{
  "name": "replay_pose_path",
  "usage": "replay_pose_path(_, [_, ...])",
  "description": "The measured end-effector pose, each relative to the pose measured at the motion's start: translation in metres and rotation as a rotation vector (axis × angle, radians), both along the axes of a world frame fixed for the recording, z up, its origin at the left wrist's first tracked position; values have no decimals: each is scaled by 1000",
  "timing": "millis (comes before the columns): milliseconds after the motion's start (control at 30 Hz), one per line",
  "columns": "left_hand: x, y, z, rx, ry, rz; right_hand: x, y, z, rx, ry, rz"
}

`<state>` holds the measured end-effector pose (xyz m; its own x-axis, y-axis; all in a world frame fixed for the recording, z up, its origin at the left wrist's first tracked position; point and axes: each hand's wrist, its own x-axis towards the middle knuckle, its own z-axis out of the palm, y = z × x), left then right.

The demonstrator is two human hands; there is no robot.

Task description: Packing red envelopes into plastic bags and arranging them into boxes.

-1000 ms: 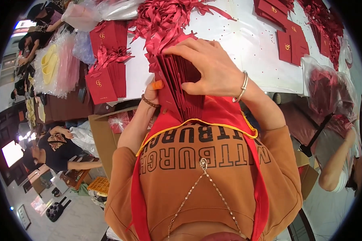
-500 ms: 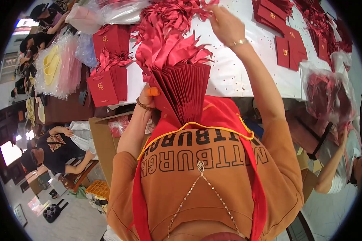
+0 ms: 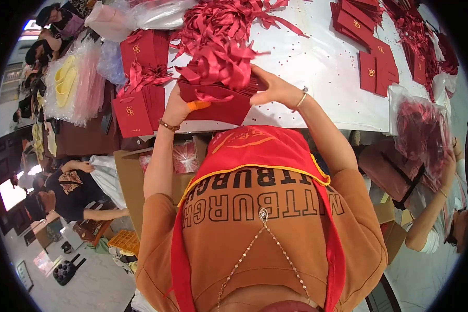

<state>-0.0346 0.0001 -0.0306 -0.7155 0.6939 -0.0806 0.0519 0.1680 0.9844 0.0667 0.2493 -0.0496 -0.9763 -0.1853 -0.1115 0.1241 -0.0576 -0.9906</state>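
Between my hands is a thick stack of dark red paper gift bags (image 3: 221, 110), their pink-red ribbon handles (image 3: 226, 65) bunched on the far side. My left hand (image 3: 179, 108) grips the stack's left side; an orange cover is on one finger. On the right side, my right hand (image 3: 273, 89) is curved round the stack's edge, thumb toward me and fingers on the far side. The stack is at the table's near edge. Behind it lies a heap of loose red ribbons (image 3: 218, 23).
More red bags (image 3: 132, 113) stand in bundles at left, and others (image 3: 378, 65) lie at right on the white table (image 3: 317, 99), which is dotted with small red specks. An open cardboard box (image 3: 132, 171) is below. A person's hand (image 3: 449, 169) at right holds a plastic-wrapped bundle (image 3: 421, 122).
My right hand has come down from the ribbon heap to the stack's right side. The stack, earlier fanned upright against my apron, has moved away from me and tipped over at the table edge.
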Motion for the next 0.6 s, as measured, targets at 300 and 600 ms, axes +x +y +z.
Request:
replay_pose_path(300, [4,15,16,-324,410,69,-17,-12,9,637,-21,136])
replay_pose_path(600, [17,11,18,-285,560,68,-13,-11,-15,304,136,257])
